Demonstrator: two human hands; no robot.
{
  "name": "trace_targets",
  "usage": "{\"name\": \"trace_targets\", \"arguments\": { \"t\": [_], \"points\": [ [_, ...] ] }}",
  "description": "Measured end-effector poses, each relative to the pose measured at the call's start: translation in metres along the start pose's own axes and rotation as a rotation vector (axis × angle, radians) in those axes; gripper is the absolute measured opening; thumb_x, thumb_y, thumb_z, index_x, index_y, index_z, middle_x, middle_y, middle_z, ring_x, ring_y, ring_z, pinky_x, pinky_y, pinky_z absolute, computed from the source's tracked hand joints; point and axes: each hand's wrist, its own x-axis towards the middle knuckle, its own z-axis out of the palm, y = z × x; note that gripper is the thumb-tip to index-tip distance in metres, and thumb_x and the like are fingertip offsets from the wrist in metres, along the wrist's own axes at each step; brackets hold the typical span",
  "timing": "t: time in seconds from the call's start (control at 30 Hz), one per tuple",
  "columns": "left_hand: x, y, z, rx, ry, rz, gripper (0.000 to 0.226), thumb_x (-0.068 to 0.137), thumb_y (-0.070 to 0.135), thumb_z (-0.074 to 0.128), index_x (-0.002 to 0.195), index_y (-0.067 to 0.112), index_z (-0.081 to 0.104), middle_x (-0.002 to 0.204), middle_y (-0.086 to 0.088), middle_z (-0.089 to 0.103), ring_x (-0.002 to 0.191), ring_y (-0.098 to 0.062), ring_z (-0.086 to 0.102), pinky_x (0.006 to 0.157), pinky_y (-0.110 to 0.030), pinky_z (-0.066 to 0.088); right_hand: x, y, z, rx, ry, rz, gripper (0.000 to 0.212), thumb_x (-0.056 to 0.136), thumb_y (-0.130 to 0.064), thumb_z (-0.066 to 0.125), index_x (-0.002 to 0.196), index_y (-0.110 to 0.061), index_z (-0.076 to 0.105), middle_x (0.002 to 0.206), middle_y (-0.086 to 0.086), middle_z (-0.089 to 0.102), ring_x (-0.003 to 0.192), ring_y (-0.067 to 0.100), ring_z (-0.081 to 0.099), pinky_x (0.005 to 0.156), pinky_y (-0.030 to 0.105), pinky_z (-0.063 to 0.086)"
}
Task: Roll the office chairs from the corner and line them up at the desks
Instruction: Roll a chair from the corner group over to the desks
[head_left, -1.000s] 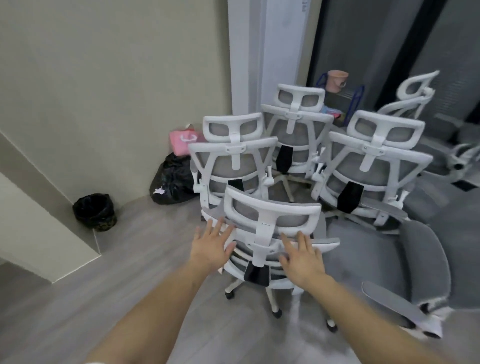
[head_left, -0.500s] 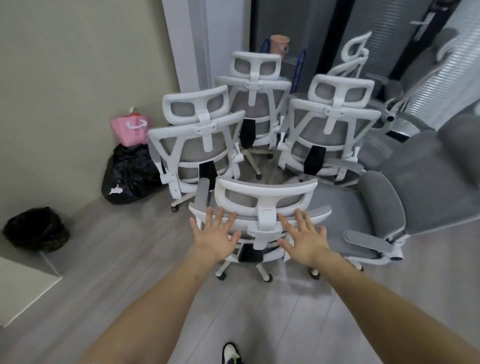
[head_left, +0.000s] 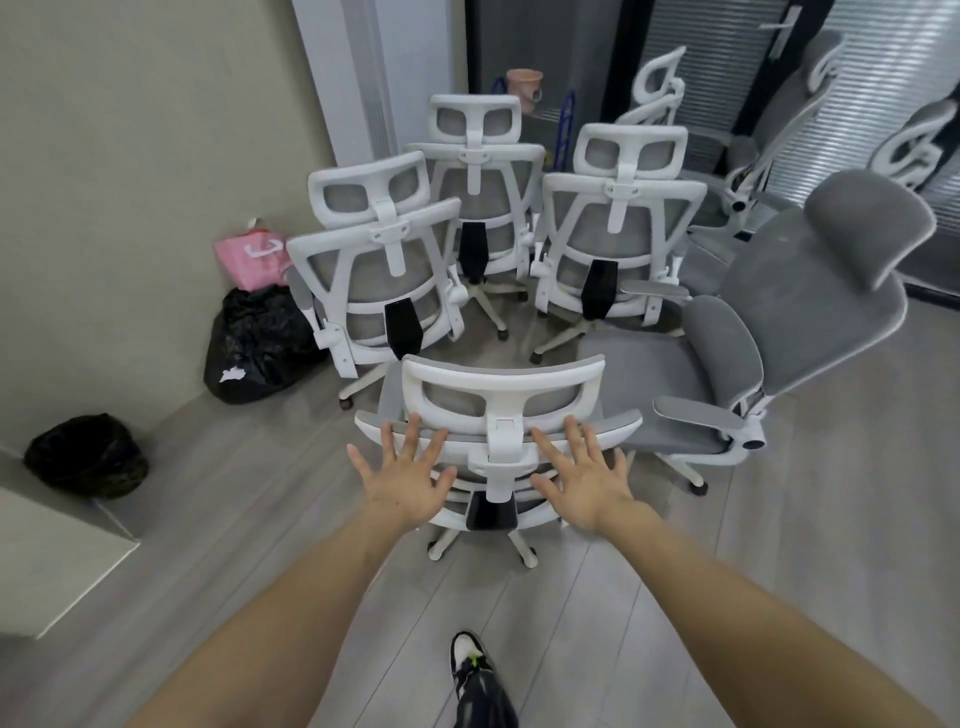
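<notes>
A grey plank floor (head_left: 218, 545) spreads wide and bare to the left and below the chairs, hemmed at far left by a pale desk corner (head_left: 57, 561) and behind by a beige wall (head_left: 130, 156). Packed into the corner stand several white-framed office chairs with grey mesh backs and hollow loop headrests. The biggest in view, a reclined chair (head_left: 779, 332) with smooth grey fabric seat and padded armrests, lies just right of the nearest chair (head_left: 501, 395), their edges close. Three upright chairs crowd behind: left chair (head_left: 374, 291), middle chair (head_left: 475, 192) and right chair (head_left: 618, 234), castors nearly touching. More chairs sit by the slatted blinds (head_left: 857, 104). A crinkled black rubbish bag (head_left: 254, 348) and a pink bag (head_left: 252, 260) sit against the wall, a black-lined bin (head_left: 85, 457) apart from them. The left hand (head_left: 405, 478) and right hand (head_left: 582, 478) reach with fingers spread straight over the nearest chair's upper back rail, either side of its white headrest stem; contact is unclear. A sneaker (head_left: 470, 660) shows below.
</notes>
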Motion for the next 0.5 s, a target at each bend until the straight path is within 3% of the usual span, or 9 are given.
{"name": "trace_targets", "arguments": {
  "t": [0.3,0.5],
  "points": [
    [-0.115,0.006,0.046,-0.029,-0.056,0.058,0.067,0.098,0.076,0.012,0.155,0.058,-0.020,0.163,0.012,-0.040,0.153,-0.033,-0.032,0.109,-0.083,-0.011,-0.125,0.001,0.047,0.009,0.007,0.029,0.079,0.089,-0.088,0.017,0.152,-0.060,-0.022,0.165,-0.003,-0.037,0.151,0.019,-0.037,0.122,0.064,-0.011],
    [-0.171,-0.003,0.061,-0.004,-0.071,0.143,0.066,0.100,0.073,0.014,0.157,0.056,-0.015,0.166,0.010,-0.035,0.154,-0.035,-0.030,0.110,-0.083,-0.012,-0.199,-0.018,0.074,0.022,-0.002,0.111,0.080,0.086,-0.090,0.010,0.150,-0.059,-0.026,0.164,-0.003,-0.040,0.150,0.020,-0.038,0.123,0.065,-0.009]
  ]
}}
